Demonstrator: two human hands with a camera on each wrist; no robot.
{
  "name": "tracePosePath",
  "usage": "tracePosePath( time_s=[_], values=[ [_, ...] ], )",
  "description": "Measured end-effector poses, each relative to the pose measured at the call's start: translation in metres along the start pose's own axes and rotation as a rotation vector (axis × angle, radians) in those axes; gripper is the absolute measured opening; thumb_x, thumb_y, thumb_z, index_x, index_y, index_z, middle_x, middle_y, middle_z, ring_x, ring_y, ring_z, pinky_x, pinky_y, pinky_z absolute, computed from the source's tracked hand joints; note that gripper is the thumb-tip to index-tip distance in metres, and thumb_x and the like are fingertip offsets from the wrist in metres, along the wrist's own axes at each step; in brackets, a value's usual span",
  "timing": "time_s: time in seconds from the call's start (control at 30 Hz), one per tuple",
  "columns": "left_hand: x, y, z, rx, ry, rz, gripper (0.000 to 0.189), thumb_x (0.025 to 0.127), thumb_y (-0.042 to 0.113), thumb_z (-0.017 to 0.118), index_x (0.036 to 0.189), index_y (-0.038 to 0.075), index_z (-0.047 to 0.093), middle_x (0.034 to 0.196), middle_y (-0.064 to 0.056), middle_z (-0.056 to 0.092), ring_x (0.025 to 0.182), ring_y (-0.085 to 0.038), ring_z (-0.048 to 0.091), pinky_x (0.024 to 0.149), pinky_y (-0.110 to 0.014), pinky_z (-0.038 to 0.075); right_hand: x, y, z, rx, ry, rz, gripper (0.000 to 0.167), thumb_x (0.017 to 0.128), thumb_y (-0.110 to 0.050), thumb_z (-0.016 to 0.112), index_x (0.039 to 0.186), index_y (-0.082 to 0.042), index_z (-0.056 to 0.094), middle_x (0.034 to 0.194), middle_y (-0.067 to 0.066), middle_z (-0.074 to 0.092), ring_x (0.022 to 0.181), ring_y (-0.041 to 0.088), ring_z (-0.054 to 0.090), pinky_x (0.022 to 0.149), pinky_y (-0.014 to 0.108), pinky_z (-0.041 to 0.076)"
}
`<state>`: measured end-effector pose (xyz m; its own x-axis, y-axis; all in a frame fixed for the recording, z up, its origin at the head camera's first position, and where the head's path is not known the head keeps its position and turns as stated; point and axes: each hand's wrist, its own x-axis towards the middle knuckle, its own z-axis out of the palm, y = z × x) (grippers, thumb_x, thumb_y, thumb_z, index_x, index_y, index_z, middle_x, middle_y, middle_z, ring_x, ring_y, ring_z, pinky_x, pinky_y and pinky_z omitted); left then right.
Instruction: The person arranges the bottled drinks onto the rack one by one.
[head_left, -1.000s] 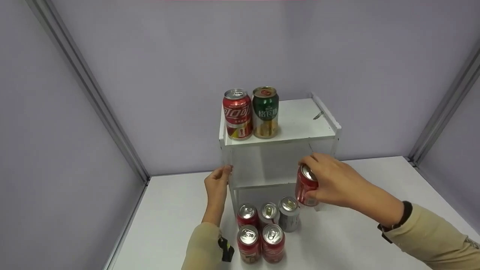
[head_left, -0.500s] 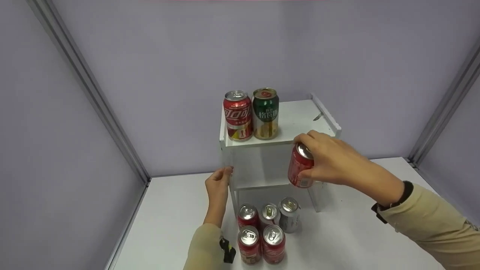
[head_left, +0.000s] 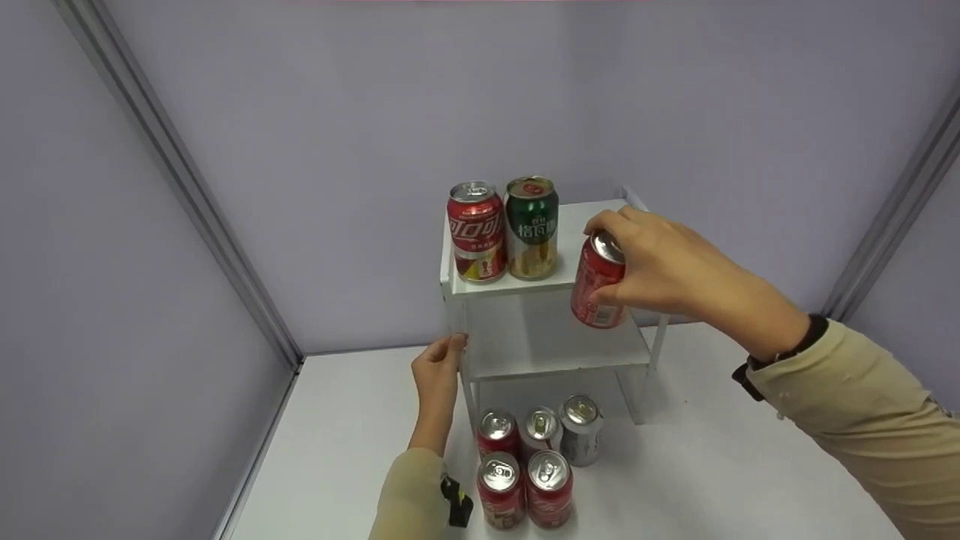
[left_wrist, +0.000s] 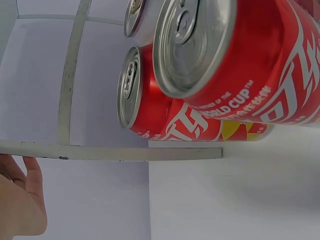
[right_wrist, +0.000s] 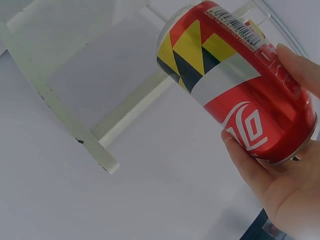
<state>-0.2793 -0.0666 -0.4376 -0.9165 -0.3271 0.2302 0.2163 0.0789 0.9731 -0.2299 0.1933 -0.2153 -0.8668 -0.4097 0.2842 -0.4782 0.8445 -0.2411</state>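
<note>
My right hand grips a red Coca-Cola can near its top, thumb on one side and fingers on the other. The can is raised in front of the top shelf's right part; its red, yellow and black pattern faces the right wrist view. My left hand pinches the left post of the white shelf rack, its fingertips at the post's edge in the left wrist view. Upright on the top shelf, a red Coca-Cola can stands left of a green and gold can.
Below the rack, two red cans stand in front, one a Coca-Cola can. Behind them are another red can, a white-sided can and a silver can. Grey walls enclose the white table.
My right hand has lifted the Coca-Cola can from beside the lower shelf up to the top shelf's front edge, drifting slightly left. My left hand stays at the post.
</note>
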Motion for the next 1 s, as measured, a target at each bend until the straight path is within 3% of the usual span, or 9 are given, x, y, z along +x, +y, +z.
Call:
tracePosePath(
  time_s=[0.1, 0.33, 0.67, 0.9, 1.0],
  values=[
    [0.007, -0.015, 0.002, -0.008, 0.005, -0.004, 0.023, 0.097, 0.015, 0.065, 0.101, -0.006, 0.073, 0.097, -0.015, 0.073, 0.083, -0.014, 0.061, 0.069, -0.025, 0.048, 0.006, -0.001, -0.004, 0.006, 0.011, 0.016, 0.066, 0.073, -0.021, 0.088, 0.127, -0.003, 0.055, 0.111, 0.013, 0.06, 0.101, 0.032, 0.061, 0.082, 0.049, 0.051],
    [0.008, -0.023, -0.002, -0.02, -0.005, 0.025, 0.027, 0.096, 0.024, 0.067, 0.101, -0.002, 0.075, 0.095, -0.011, 0.073, 0.085, -0.015, 0.063, 0.07, -0.024, 0.05, 0.02, -0.002, -0.008, 0.036, -0.003, 0.048, 0.067, 0.075, -0.019, 0.085, 0.131, -0.001, 0.052, 0.118, 0.018, 0.059, 0.109, 0.035, 0.057, 0.089, 0.053, 0.046],
    [0.007, -0.02, -0.004, -0.033, -0.002, 0.012, 0.026, 0.096, 0.02, 0.067, 0.101, -0.004, 0.074, 0.092, -0.011, 0.072, 0.085, -0.02, 0.063, 0.068, -0.023, 0.049, 0.044, 0.001, -0.007, 0.076, -0.03, 0.09, 0.071, 0.076, -0.018, 0.083, 0.135, 0.0, 0.049, 0.126, 0.019, 0.056, 0.116, 0.035, 0.052, 0.095, 0.053, 0.044],
    [-0.004, 0.003, -0.002, -0.016, -0.008, 0.017, 0.021, 0.097, 0.01, 0.064, 0.1, -0.01, 0.072, 0.092, -0.016, 0.072, 0.081, -0.018, 0.062, 0.069, -0.025, 0.05, 0.052, 0.004, -0.005, 0.057, -0.035, 0.082, 0.07, 0.076, -0.018, 0.084, 0.134, 0.0, 0.048, 0.126, 0.019, 0.055, 0.118, 0.036, 0.051, 0.097, 0.053, 0.043],
    [-0.003, 0.003, -0.001, -0.016, -0.013, 0.017, 0.021, 0.097, 0.01, 0.065, 0.099, -0.009, 0.072, 0.092, -0.016, 0.072, 0.079, -0.016, 0.061, 0.069, -0.027, 0.05, 0.054, 0.006, -0.003, 0.057, -0.036, 0.081, 0.071, 0.077, -0.018, 0.083, 0.137, 0.0, 0.047, 0.129, 0.02, 0.053, 0.12, 0.036, 0.049, 0.099, 0.054, 0.041]
  ],
)
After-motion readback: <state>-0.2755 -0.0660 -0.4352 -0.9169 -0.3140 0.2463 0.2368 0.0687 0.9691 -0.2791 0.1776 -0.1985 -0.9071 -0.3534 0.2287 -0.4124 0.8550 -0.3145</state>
